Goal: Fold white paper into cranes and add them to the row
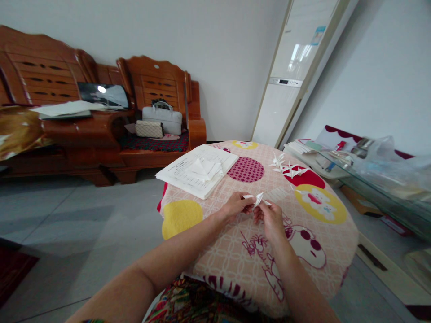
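Note:
A small white folded paper crane (258, 199) is held between both hands above the near middle of the table. My left hand (238, 205) pinches it from the left, and my right hand (270, 216) pinches it from the right. Its pointed ends stick out past my fingertips on both sides. Farther back on the right lie several finished paper cranes (292, 170) in a loose cluster. A stack of printed paper sheets (182, 170) rests at the table's left, with a few folded white paper pieces (204, 168) on top.
The round table has a patterned cloth (215, 242). To the right, a glass-topped stand (377, 188) bears a plastic bag and other items. Wooden seats (151, 157) with bags stand behind left. A tall white air conditioner (283, 67) stands by the wall.

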`<state>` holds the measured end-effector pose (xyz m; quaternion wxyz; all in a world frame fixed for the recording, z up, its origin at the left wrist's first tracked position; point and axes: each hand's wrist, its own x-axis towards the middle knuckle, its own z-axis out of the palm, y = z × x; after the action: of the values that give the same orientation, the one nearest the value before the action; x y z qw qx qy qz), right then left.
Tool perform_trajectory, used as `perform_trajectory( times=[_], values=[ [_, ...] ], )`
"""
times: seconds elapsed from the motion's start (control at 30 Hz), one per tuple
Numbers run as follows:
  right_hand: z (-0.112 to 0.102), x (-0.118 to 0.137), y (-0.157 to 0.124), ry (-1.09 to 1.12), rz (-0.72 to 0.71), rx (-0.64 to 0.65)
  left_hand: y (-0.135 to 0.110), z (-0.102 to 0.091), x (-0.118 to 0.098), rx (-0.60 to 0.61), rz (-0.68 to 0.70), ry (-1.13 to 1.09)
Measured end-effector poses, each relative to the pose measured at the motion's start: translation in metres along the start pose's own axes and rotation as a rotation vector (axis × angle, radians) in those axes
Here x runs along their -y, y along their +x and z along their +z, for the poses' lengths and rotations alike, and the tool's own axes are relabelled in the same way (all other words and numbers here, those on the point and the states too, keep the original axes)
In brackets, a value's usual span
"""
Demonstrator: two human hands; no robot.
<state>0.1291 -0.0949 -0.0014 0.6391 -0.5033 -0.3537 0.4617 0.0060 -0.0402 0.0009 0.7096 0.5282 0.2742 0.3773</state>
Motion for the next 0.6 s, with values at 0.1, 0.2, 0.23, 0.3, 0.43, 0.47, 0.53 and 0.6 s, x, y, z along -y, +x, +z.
perform_trajectory(
  times=[0.1,0.2,0.23,0.3,0.43,0.47,0.53,0.6],
  values=[
    [0.0004,-0.0006,-0.001,-0.01,0.006,0.035,-0.0016,-0.0002,-0.0014,0.012,0.003,-0.022],
    [-0.0004,-0.0002,-0.0013,0.014,0.029,0.049,-0.0041,0.0007,-0.0034,-0.009,0.026,-0.024],
    [-0.001,0.0,-0.0012,0.032,0.043,0.058,-0.0048,0.0011,-0.0037,-0.017,0.04,-0.022],
    [-0.0027,0.0004,-0.0005,0.072,0.068,0.08,-0.0057,0.0022,-0.0033,-0.019,0.067,-0.017],
    [-0.0061,0.0003,0.0016,0.139,0.087,0.103,-0.0055,0.0038,-0.0011,0.026,0.084,-0.018],
    [-0.0066,0.0001,0.0021,0.155,0.091,0.097,-0.0053,0.004,-0.0009,0.038,0.085,-0.017],
    [-0.0072,-0.0005,0.0032,0.184,0.098,0.084,-0.0051,0.0042,-0.0013,0.046,0.091,-0.011],
    [-0.0076,-0.0011,0.0042,0.203,0.108,0.075,-0.0054,0.0043,-0.0027,0.041,0.092,-0.005]
  ],
)
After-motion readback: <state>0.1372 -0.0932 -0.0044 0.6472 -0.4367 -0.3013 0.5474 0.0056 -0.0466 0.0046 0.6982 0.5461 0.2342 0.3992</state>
